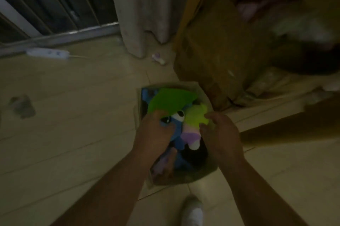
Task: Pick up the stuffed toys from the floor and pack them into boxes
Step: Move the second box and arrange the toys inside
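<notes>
A small open cardboard box (137, 115) stands on the floor below me, filled with stuffed toys. On top lie a green plush (169, 100), a blue plush with big white eyes (177, 130) and a yellow-green and purple plush (195, 120). My left hand (154, 133) grips the blue plush at the box's left side. On the right, my right hand (219, 133) holds the yellow-green plush, fingers curled at its edge. Darker toys deeper in the box are hard to make out.
A large cardboard box (211, 45) stands to the right with blurred plush shapes (301, 28) above it. A curtain (145, 4), a power strip (47, 53), a small toy (159, 59) and a dark object (23, 106) are on the floor. My shoe (193, 213) is below.
</notes>
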Motion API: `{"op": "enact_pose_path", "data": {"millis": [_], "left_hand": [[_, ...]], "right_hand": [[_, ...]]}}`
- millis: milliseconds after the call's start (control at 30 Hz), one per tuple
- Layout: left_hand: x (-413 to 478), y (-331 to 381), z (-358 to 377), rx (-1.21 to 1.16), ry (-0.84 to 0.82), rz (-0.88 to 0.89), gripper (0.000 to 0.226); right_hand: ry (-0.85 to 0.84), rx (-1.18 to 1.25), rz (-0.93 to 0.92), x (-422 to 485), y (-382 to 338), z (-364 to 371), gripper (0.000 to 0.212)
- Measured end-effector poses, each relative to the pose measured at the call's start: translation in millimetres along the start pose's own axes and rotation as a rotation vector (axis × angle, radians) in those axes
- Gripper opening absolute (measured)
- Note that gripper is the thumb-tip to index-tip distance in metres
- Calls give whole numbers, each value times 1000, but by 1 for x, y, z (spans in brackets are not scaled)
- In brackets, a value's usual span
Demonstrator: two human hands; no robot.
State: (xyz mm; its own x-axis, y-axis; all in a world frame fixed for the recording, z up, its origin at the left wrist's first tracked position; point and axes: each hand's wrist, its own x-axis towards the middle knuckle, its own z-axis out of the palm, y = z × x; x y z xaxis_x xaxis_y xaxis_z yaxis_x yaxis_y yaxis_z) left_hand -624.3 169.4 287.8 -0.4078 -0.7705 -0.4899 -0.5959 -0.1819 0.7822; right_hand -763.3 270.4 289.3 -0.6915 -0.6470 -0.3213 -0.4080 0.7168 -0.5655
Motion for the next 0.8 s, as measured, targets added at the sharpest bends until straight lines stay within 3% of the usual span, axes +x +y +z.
{"op": "enact_pose_path", "data": {"millis": [133, 233, 300, 400, 533, 667, 800], "left_hand": [[42, -69, 29, 61, 41, -35, 39], [64, -115, 46, 117, 42, -50, 11], [74, -139, 54, 253, 123, -28, 32], [87, -163, 64, 445, 321, 71, 40], [97, -171, 81, 339, 457, 96, 48], [102, -171, 87, 347, 460, 29, 47], [108, -177, 85, 448, 408, -31, 37]], "right_hand": [[27, -46, 53, 35, 62, 64, 33], [16, -95, 99, 58, 92, 97, 37], [6, -144, 108, 76, 104, 112, 39], [42, -243, 113, 99, 119, 128, 44], [123, -316, 192, 112, 127, 139, 45], [107, -505, 178, 118, 134, 150, 34], [79, -523, 131, 122, 133, 172, 24]]}}
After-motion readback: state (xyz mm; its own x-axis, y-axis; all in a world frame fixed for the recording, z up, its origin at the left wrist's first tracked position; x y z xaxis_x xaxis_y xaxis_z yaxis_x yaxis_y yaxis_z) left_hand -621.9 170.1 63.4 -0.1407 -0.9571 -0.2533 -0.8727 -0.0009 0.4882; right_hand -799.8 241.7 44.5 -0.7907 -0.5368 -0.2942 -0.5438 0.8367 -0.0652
